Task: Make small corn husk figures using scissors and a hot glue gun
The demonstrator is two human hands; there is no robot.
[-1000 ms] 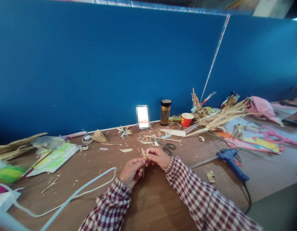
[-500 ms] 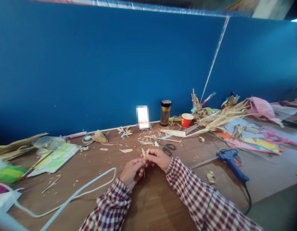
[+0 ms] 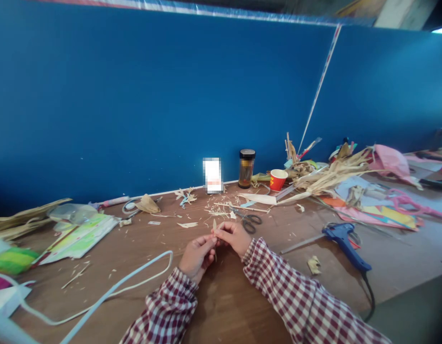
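Observation:
Both my hands meet above the near middle of the table, fingertips pinched together on a small piece of pale corn husk (image 3: 215, 224). A pointed tip of it rises above the fingers and a thin end hangs below; the middle is covered. My left hand (image 3: 197, 255) is closed on its lower part. My right hand (image 3: 233, 236) pinches it from the other side, higher up. Just beyond the right hand lie dark-handled scissors (image 3: 251, 222) among husk scraps (image 3: 221, 210).
A blue glue gun (image 3: 344, 241) with a cord lies at right. Toward the blue partition stand a dark-lidded jar (image 3: 246, 169) and a red paper cup (image 3: 278, 180); dried husks (image 3: 335, 172) pile beside them. A white cable (image 3: 123, 282) loops across the left of the table (image 3: 238, 306).
Two spread tips showed above my fingers before; now one narrow tip shows. My right hand has shifted slightly left, closer over the husk piece.

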